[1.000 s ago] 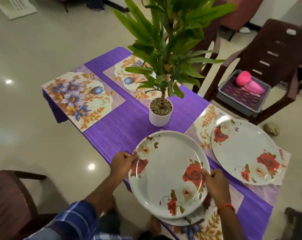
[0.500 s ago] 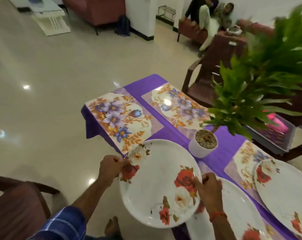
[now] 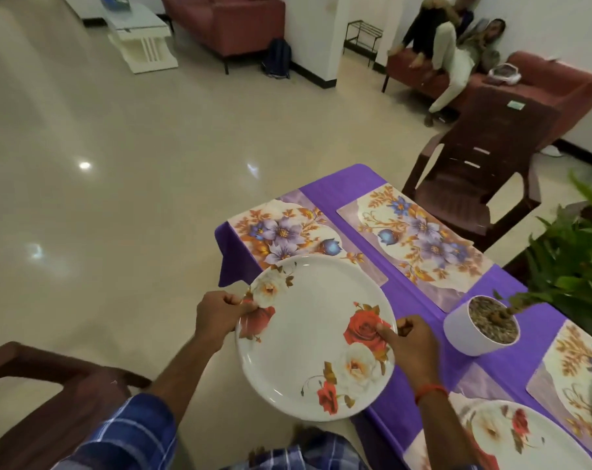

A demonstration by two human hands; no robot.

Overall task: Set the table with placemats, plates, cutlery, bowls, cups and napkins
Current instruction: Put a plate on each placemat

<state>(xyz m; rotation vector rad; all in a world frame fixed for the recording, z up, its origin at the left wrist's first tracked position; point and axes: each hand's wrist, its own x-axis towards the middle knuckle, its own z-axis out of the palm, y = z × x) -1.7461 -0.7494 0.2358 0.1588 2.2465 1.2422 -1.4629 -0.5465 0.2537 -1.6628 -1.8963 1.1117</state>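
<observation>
**Above the counter's near edge, a rose plate in two hands**

Both hands hold one white plate (image 3: 308,337) printed with red and white roses. The left hand (image 3: 216,317) pinches the left rim, with the thumb on top beside a white rose. The right hand (image 3: 409,347), which has an orange thread (image 3: 430,391) at the wrist, grasps the right rim with the thumb lying on a red rose. Each grip is therefore closed on the plate.

The plate hangs partly over the floor (image 3: 118,198) and partly over the purple tablecloth (image 3: 403,300) of the counter. Its far rim covers the near corner of a floral placemat (image 3: 287,232); whether it touches the mat, I cannot tell. A second floral placemat (image 3: 416,239) lies just beside the first one.

A white pot (image 3: 457,330) with a green plant stands near the right hand. At the lower right another rose plate (image 3: 504,435) lies on a third placemat (image 3: 471,391). A brown plastic chair (image 3: 484,164) stands at the far side of the counter.
</observation>
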